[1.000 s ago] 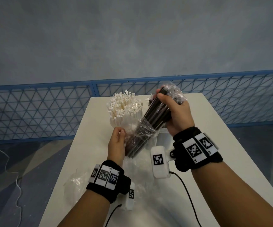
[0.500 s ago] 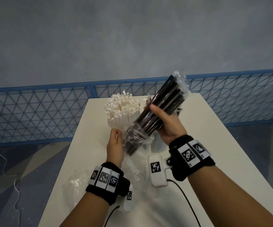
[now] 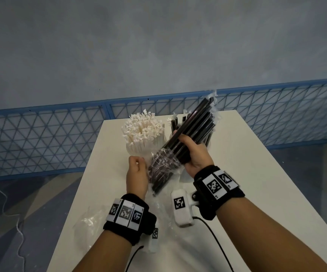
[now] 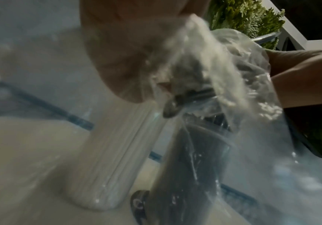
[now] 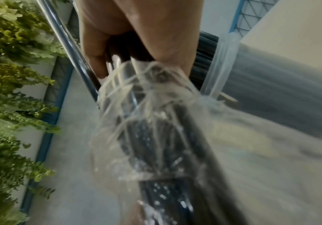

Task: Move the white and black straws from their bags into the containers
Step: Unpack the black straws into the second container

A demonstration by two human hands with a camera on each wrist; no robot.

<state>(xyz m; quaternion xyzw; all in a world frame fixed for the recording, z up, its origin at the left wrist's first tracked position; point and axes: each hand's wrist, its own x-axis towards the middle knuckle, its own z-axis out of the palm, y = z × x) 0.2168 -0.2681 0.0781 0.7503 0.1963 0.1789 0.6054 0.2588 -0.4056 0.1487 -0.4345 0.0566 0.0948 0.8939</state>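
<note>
Fingers of the right hand [image 3: 195,154] wrap tight round the middle of the black straws [image 3: 194,126], a bundle held slanted above the bench [image 3: 237,173] with its far end up and bare. The left hand [image 3: 137,173] pinches the clear bag [image 3: 163,165] that clings crumpled over the bundle's lower end; that grip looks set to strip the plastic off, so I judge the black lot half out of its wrapping. Behind the hands, the white straws [image 3: 143,132] stand upright, packed in their white container [image 3: 139,150], so that half of the job looks finished. A few black straws already poke up from a second container [image 3: 206,141] just behind the bundle. An empty bag [image 3: 89,222] lies flat on the near left of the bench. Left to do, as I read it: free the bundle and drop it in.
</note>
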